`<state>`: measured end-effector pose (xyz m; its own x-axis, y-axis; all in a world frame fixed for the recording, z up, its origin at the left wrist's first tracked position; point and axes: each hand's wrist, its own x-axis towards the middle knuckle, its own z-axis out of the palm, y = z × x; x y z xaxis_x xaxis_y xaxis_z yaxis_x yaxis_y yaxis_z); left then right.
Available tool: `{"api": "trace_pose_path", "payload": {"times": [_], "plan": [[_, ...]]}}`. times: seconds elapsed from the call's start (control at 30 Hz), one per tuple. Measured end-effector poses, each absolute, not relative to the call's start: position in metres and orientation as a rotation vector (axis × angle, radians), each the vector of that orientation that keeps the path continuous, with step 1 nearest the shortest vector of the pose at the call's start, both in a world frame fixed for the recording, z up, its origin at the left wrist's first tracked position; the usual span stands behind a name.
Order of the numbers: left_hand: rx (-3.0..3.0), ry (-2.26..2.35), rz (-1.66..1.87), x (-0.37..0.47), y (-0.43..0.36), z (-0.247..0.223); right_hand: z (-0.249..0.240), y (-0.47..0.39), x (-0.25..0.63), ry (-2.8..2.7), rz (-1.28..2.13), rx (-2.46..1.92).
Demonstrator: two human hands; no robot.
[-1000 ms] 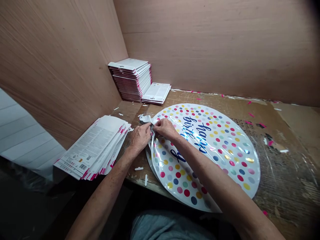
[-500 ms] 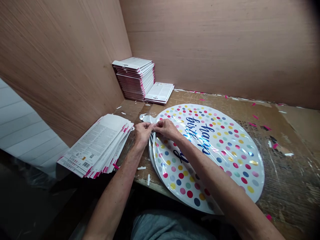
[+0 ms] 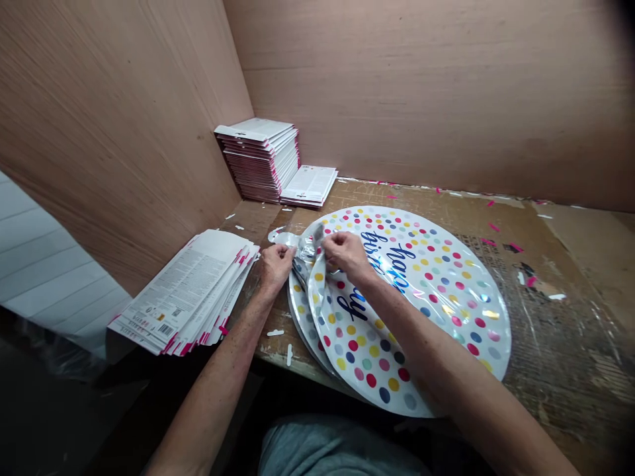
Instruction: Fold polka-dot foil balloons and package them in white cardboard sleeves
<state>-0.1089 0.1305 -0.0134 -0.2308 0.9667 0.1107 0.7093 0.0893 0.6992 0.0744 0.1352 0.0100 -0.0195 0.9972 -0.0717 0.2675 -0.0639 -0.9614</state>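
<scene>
A flat round foil balloon (image 3: 377, 344), white with coloured dots and blue "happy birthday" lettering, lies on top of at least one more like it on the worktop. My right hand (image 3: 346, 254) pinches the top balloon near its neck end, and the foil there is lifted and creased. At the left, my left hand (image 3: 278, 264) is closed in a pinch on the foil at the edge by the neck. The pale balloon tabs (image 3: 282, 237) stick out just beyond my fingers. Whether my left hand grips the top or a lower balloon is hard to see.
A fanned pile of printed white card sleeves (image 3: 183, 284) lies left of my hands. A tall stack of folded cards (image 3: 258, 158) stands in the back corner, with a low pile (image 3: 310, 184) beside it. Wooden panels (image 3: 397, 86) rise behind and left. Pink and white paper scraps litter the cardboard-covered worktop (image 3: 555, 330).
My hands have drawn apart, the right one moving rightward with the top balloon's edge. The foil near the neck is now raised and crumpled. The whole view has shifted slightly.
</scene>
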Motion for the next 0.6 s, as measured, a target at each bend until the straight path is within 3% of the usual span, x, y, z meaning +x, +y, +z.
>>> {"api": "trace_pose_path", "payload": {"times": [0.2,0.37,0.43,0.5,0.6], "plan": [[2.016,2.071,0.921,-0.084,0.108,0.034,0.017,0.112,0.144,-1.008,1.169,-1.397],[2.230,1.238,0.043,-0.038,0.029,0.066,0.006,0.110,0.179,-1.088,1.072,-1.575],[2.247,0.801,-0.093,-0.026,-0.001,0.068,0.003,0.109,0.206,-1.110,0.958,-1.677],[2.313,0.706,0.034,-0.012,-0.016,0.061,0.003,0.102,0.239,-1.137,0.844,-1.802],[2.525,1.097,0.369,0.021,-0.014,0.037,0.011,0.082,0.273,-1.175,0.635,-2.003]]}}
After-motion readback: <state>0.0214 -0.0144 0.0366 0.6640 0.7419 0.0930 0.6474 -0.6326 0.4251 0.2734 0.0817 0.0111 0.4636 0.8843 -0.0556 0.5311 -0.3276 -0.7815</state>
